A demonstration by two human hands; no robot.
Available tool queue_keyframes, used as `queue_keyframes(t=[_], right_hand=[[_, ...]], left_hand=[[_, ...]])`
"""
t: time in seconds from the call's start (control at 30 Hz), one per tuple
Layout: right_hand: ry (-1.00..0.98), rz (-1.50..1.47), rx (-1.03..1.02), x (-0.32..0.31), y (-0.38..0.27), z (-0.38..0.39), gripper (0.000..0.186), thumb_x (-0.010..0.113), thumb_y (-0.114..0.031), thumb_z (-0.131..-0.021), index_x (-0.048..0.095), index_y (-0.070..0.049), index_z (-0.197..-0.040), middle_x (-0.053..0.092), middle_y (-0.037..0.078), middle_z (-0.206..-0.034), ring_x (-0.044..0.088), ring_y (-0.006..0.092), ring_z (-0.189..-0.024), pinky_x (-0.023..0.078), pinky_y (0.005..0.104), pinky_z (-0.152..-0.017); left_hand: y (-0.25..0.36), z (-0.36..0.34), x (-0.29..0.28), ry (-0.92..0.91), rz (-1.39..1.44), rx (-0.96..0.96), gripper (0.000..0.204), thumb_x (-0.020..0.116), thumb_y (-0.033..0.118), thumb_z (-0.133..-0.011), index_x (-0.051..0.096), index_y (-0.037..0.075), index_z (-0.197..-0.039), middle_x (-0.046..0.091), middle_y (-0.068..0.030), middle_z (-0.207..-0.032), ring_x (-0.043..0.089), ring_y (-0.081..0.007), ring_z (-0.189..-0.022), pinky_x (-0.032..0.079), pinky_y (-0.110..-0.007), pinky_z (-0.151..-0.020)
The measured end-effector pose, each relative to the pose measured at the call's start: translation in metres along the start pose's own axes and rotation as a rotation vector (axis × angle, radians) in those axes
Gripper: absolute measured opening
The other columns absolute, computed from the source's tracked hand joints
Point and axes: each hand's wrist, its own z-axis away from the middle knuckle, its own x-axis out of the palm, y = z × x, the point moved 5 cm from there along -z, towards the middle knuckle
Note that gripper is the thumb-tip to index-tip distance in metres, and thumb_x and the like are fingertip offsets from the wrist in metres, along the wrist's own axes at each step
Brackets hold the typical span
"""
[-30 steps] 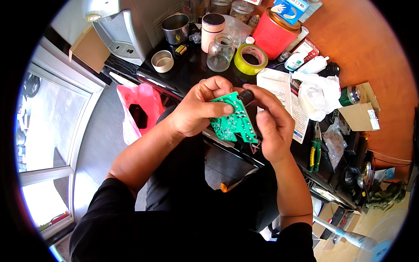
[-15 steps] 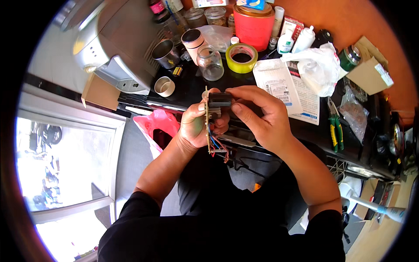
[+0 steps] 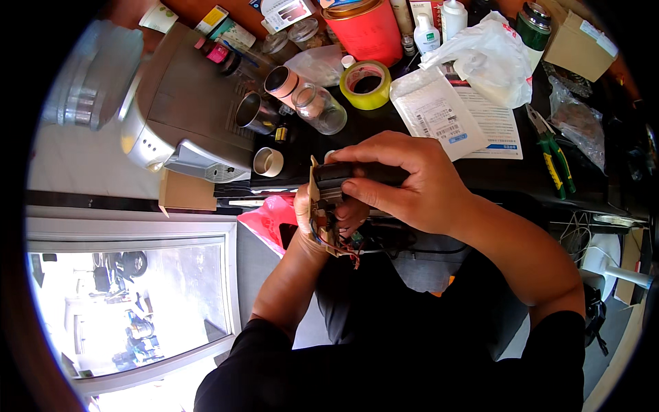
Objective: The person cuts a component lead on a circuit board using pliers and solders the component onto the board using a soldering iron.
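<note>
Two bare hands are meeting over the near edge of a glossy black table [image 3: 367,128], and a thin, tan-edged circuit board [image 3: 313,184] is standing between them. The left hand [image 3: 303,209] is gripping the board from behind and below: its thumb side is pressing along the left face, while its other fingers are curling around to the right, showing beyond the mounted parts. The right hand [image 3: 427,180] is reaching across from the right, its index finger stretching over the top of a black, rounded, block-like component [image 3: 333,176] and its thumb coming in underneath, so the two are pinching it with only a narrow opening between them. Its remaining fingers are hiding behind the index finger, and I am not able to tell how they are folding.

The board is turning its edge up to view, its long axis running away from the person's lap toward the table, the far end leaning slightly left. Its populated face is pointing right, toward the right hand, and the black component is jutting out that way, crosswise to the board. Thin red and blue wires [image 3: 353,259] are trailing from the near end, below the left hand's curled fingers.
</note>
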Motion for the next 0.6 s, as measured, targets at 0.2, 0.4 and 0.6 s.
queue_keyframes(t=[0.2,0.4,0.6], right_hand=[[-0.02,-0.019,0.059,-0.002,0.001,0.0,0.032,0.079,-0.018,-0.083,0.073,-0.007,-0.112,0.071,0.01,-0.091,0.069,0.0231,-0.082,0.054,0.0321,-0.073],[-0.029,-0.004,0.013,-0.001,-0.002,0.0,0.033,0.079,-0.012,-0.082,0.072,-0.005,-0.114,0.071,0.01,-0.096,0.068,0.0205,-0.082,0.054,0.0306,-0.073],[-0.067,0.008,-0.092,0.0,-0.012,0.0,0.034,0.08,-0.006,-0.078,0.071,0.0,-0.111,0.071,0.012,-0.102,0.067,0.0211,-0.082,0.053,0.0322,-0.075]], left_hand=[[0.002,0.002,-0.007,-0.017,-0.001,-0.041,0.071,0.064,0.05,-0.085,0.051,-0.005,-0.129,0.056,-0.0078,-0.067,0.052,-0.0157,-0.051,0.04,-0.027,-0.045],[0.005,0.005,-0.021,0.002,-0.091,-0.035,0.064,0.069,0.045,-0.082,0.051,0.001,-0.125,0.06,-0.0136,-0.079,0.056,-0.0197,-0.055,0.044,-0.028,-0.046],[0.012,0.011,-0.031,0.112,-0.193,0.066,0.049,0.081,0.026,-0.074,0.047,0.018,-0.109,0.061,-0.0258,-0.118,0.064,-0.0277,-0.067,0.052,-0.031,-0.049]])
